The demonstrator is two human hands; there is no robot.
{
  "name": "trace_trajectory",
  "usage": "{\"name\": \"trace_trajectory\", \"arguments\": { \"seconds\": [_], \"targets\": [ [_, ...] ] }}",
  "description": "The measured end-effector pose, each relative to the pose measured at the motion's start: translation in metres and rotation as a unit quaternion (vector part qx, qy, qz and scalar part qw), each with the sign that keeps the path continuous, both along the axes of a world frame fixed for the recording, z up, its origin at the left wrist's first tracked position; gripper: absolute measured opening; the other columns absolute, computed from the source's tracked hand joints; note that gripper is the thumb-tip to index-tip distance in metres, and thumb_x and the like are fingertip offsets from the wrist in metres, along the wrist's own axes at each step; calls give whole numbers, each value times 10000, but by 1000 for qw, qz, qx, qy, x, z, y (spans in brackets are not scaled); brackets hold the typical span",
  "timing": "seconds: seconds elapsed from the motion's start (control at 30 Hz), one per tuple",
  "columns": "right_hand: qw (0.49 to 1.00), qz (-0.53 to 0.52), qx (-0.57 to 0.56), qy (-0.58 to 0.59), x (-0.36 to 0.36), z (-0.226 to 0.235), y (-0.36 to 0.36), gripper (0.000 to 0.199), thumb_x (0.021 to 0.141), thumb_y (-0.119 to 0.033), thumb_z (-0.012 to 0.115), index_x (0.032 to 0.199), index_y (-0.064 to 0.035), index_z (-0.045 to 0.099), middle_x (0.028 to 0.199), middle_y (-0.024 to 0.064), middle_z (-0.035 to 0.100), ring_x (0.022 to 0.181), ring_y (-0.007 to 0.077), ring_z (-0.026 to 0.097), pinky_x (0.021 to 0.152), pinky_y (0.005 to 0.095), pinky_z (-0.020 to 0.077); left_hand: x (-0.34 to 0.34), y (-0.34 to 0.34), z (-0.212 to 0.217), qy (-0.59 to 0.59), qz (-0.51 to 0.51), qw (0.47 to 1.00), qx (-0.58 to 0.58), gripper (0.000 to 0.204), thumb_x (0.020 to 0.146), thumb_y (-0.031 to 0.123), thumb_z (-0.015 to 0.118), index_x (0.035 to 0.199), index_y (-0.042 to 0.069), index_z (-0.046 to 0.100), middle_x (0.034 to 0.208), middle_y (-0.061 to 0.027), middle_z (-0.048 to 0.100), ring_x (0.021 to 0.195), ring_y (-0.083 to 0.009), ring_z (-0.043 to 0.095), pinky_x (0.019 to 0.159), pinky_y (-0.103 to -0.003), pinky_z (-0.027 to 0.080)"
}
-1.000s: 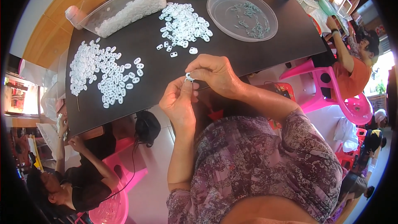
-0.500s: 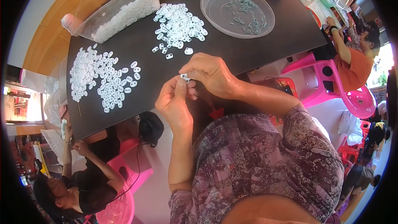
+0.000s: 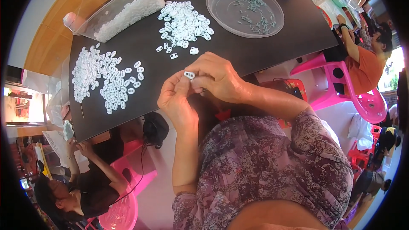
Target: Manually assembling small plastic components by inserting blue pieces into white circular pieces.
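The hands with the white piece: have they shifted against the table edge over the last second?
No. Both hands hold the white piece just inside the table's near edge, below the same small pile; only the camera shifted.

We wear a short-sleeved top, purple-grey with dense paisley-like print; forearms bare, no rings or watch on left hand or right hand.

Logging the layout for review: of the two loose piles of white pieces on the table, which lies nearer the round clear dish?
The smaller pile, just left of the dish. The larger pile lies farther away toward the table's left end.
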State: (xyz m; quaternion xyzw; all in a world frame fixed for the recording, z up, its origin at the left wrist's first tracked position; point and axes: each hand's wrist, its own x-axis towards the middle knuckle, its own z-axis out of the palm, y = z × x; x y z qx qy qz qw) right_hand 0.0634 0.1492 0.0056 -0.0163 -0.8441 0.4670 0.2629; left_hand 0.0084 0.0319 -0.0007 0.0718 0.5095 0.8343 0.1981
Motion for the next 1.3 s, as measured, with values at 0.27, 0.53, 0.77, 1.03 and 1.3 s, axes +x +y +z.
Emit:
{"name": "trace_trajectory", "arguments": {
  "seconds": [0.27, 0.53, 0.77, 1.03, 1.3],
  "targets": [
    [973, -63, 171, 140, -6, -8, -2, 307, 650, -30, 666, 955, -20, 629, 897, 88, 593, 749, 250, 511, 628, 338, 446, 2, 4, 5, -35, 17, 998, 40, 147, 850, -11, 556, 976, -85, 570, 863, -107, 607, 702, -133, 594, 629, -224, 504],
    [971, -82, 167, 151, -6, -3, -7, 304, 649, -30, 668, 952, -27, 642, 897, 80, 596, 753, 241, 515, 635, 330, 450, 5, 6, 3, -36, 48, 996, 66, 166, 855, -6, 548, 994, -97, 558, 885, -123, 605, 748, -149, 595, 676, -240, 499],
    [981, -77, 131, 120, -4, -5, -6, 285, 643, -8, 662, 926, -44, 659, 882, 66, 601, 769, 225, 531, 659, 319, 460, 4, 0, 1, -12, 23, 999, 19, 159, 855, -7, 555, 991, -80, 590, 870, -97, 620, 702, -127, 590, 627, -229, 501],
    [981, -62, 127, 135, -4, -9, -6, 286, 649, -7, 670, 934, -27, 651, 878, 85, 603, 746, 237, 536, 640, 319, 462, 0, -9, -1, 11, -3, 1000, 0, 158, 827, -38, 587, 977, -87, 595, 799, -78, 622, 635, -109, 538, 591, -208, 446],
    [976, -48, 158, 144, -5, -4, -10, 306, 657, -3, 663, 962, 2, 634, 881, 100, 600, 738, 243, 535, 623, 327, 463, 1, -9, 7, -26, 21, 999, 21, 177, 819, -61, 575, 993, -92, 595, 825, -109, 629, 627, -136, 572, 557, -230, 478]
  ]
}}
